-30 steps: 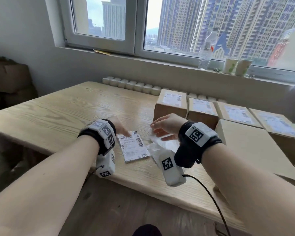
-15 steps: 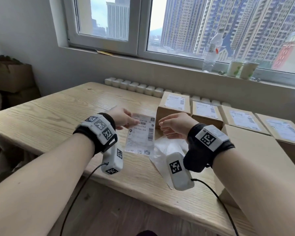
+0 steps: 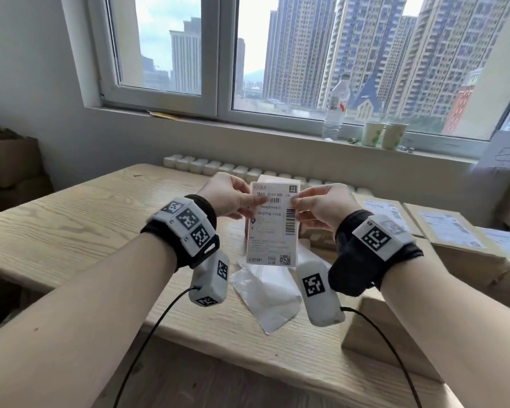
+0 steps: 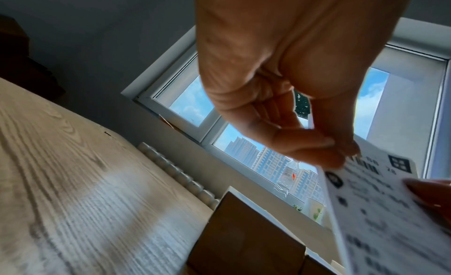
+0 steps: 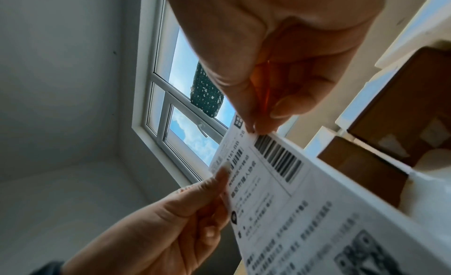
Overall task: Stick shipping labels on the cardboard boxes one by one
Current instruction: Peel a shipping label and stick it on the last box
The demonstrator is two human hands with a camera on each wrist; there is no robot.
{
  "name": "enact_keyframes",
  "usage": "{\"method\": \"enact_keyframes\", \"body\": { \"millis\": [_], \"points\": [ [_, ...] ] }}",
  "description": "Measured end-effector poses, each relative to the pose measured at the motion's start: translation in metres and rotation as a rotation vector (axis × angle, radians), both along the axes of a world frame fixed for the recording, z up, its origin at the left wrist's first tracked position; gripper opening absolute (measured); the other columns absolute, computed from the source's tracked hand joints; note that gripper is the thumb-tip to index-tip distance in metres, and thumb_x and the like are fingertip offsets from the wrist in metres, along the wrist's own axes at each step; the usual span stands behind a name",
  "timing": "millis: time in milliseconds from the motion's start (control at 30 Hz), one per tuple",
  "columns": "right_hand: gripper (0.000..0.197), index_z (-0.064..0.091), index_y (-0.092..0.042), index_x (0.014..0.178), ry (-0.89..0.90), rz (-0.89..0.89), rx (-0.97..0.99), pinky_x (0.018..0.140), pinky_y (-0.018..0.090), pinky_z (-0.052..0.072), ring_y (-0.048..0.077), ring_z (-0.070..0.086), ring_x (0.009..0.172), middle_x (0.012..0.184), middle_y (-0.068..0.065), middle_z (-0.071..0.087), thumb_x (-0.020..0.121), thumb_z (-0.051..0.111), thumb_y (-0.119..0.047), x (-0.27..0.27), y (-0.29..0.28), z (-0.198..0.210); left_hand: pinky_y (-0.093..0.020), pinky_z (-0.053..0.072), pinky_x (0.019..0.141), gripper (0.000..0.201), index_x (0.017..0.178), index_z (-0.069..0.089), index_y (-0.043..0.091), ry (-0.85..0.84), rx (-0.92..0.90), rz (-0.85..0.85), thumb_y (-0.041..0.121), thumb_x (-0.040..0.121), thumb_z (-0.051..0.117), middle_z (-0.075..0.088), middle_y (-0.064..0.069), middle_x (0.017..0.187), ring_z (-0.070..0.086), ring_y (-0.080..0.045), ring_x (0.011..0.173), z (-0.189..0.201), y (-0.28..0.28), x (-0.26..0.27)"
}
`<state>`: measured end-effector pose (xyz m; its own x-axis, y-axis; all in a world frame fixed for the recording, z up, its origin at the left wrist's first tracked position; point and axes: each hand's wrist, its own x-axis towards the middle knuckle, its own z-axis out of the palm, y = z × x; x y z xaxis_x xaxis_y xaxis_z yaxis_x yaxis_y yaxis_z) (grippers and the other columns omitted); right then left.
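A white shipping label (image 3: pixel 273 228) with barcodes hangs upright above the table, held near its top by both hands. My left hand (image 3: pixel 230 198) pinches its left upper edge; in the left wrist view the left hand (image 4: pixel 314 149) pinches the label (image 4: pixel 380 211). My right hand (image 3: pixel 318 206) pinches the right upper edge by the barcode; the right wrist view shows the right hand (image 5: pixel 258 128) on the label (image 5: pixel 292 202). Cardboard boxes with labels on top (image 3: pixel 451 228) line the table's right side. A plain cardboard box (image 3: pixel 377 328) sits under my right forearm.
Peeled translucent backing sheets (image 3: pixel 267 290) lie on the wooden table (image 3: pixel 71 231) below the label. A water bottle (image 3: pixel 336 110) and two paper cups (image 3: pixel 383 135) stand on the windowsill. Brown cardboard boxes (image 3: pixel 9 160) are stacked at far left.
The label has come up off the table: the left hand lifted it, and the right hand has joined to pinch its right edge. Both hands are higher now.
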<state>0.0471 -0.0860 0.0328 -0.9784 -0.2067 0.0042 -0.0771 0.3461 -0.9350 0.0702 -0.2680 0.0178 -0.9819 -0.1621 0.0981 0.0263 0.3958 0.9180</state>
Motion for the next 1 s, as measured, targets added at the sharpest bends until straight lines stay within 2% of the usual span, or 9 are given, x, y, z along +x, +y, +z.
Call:
{"method": "enact_keyframes", "body": {
  "millis": [133, 233, 300, 400, 567, 667, 733, 867, 1000],
  "points": [
    [0.013, 0.065, -0.015, 0.071, 0.032, -0.031, 0.009, 0.066, 0.026, 0.057, 0.012, 0.065, 0.063, 0.077, 0.005, 0.071, 0.083, 0.07, -0.011, 0.005, 0.017, 0.004, -0.012, 0.041, 0.042, 0.028, 0.089, 0.064, 0.007, 0.1, -0.048, 0.009, 0.026, 0.073, 0.077, 0.066, 0.0, 0.072, 0.056, 0.004, 0.043, 0.012, 0.026, -0.001],
    [0.013, 0.065, -0.015, 0.072, 0.043, -0.031, -0.001, 0.061, 0.024, 0.055, 0.012, 0.065, 0.062, 0.076, 0.004, 0.07, 0.083, 0.07, -0.011, 0.01, 0.027, 0.006, -0.024, 0.053, 0.068, 0.015, 0.082, 0.07, 0.014, 0.158, -0.134, 0.001, 0.027, 0.076, 0.076, 0.068, 0.001, 0.075, 0.064, -0.01, 0.07, 0.021, 0.046, -0.004],
    [0.012, 0.064, -0.015, 0.073, 0.054, -0.042, -0.019, 0.059, 0.023, 0.054, 0.012, 0.065, 0.061, 0.074, 0.003, 0.069, 0.083, 0.07, -0.01, 0.013, 0.033, 0.007, -0.028, 0.051, 0.074, 0.011, 0.08, 0.072, 0.016, 0.162, -0.182, -0.014, 0.027, 0.078, 0.074, 0.068, 0.004, 0.072, 0.062, -0.012, 0.071, 0.024, 0.056, -0.006],
    [0.013, 0.063, -0.015, 0.077, 0.102, -0.101, -0.067, 0.059, 0.024, 0.055, 0.013, 0.065, 0.061, 0.073, 0.003, 0.069, 0.081, 0.07, -0.006, 0.016, 0.041, 0.011, -0.03, 0.051, 0.076, 0.013, 0.085, 0.073, 0.012, 0.138, -0.18, -0.044, 0.024, 0.08, 0.073, 0.067, 0.003, 0.07, 0.061, -0.012, 0.071, 0.025, 0.066, -0.009],
    [0.018, 0.063, -0.016, 0.072, 0.172, -0.164, -0.096, 0.054, 0.022, 0.051, 0.01, 0.064, 0.062, 0.074, 0.001, 0.068, 0.079, 0.071, -0.003, 0.018, 0.055, 0.016, -0.032, 0.052, 0.076, 0.009, 0.073, 0.072, 0.017, 0.137, -0.152, -0.057, 0.024, 0.077, 0.075, 0.069, 0.001, 0.07, 0.061, -0.013, 0.069, 0.024, 0.079, -0.01],
    [0.014, 0.065, -0.015, 0.075, 0.163, -0.156, -0.09, 0.06, 0.024, 0.055, 0.01, 0.064, 0.063, 0.075, 0.002, 0.069, 0.08, 0.069, -0.003, 0.019, 0.06, 0.014, -0.027, 0.049, 0.07, 0.01, 0.07, 0.071, 0.019, 0.146, -0.152, -0.078, 0.025, 0.078, 0.075, 0.069, 0.002, 0.07, 0.06, -0.01, 0.066, 0.023, 0.084, -0.009],
    [0.013, 0.066, -0.015, 0.074, 0.159, -0.156, -0.084, 0.064, 0.026, 0.056, 0.012, 0.064, 0.064, 0.076, 0.004, 0.07, 0.08, 0.069, -0.004, 0.019, 0.062, 0.011, -0.027, 0.05, 0.073, 0.01, 0.07, 0.071, 0.021, 0.152, -0.156, -0.086, 0.025, 0.077, 0.075, 0.069, 0.002, 0.071, 0.061, -0.011, 0.068, 0.023, 0.086, -0.009],
    [0.014, 0.067, -0.016, 0.071, 0.165, -0.167, -0.084, 0.055, 0.022, 0.05, 0.011, 0.063, 0.06, 0.072, 0.002, 0.069, 0.079, 0.07, -0.006, 0.019, 0.065, 0.009, -0.031, 0.052, 0.079, 0.011, 0.067, 0.07, 0.023, 0.148, -0.161, -0.088, 0.026, 0.077, 0.076, 0.07, 0.0, 0.073, 0.062, -0.014, 0.074, 0.022, 0.09, -0.01],
    [0.01, 0.068, -0.014, 0.072, 0.167, -0.172, -0.077, 0.055, 0.022, 0.051, 0.012, 0.063, 0.06, 0.073, 0.003, 0.07, 0.08, 0.071, -0.008, 0.019, 0.068, 0.009, -0.029, 0.051, 0.076, 0.011, 0.067, 0.07, 0.023, 0.147, -0.16, -0.102, 0.026, 0.077, 0.075, 0.07, 0.0, 0.073, 0.062, -0.012, 0.072, 0.023, 0.093, -0.009]
  ]
}}
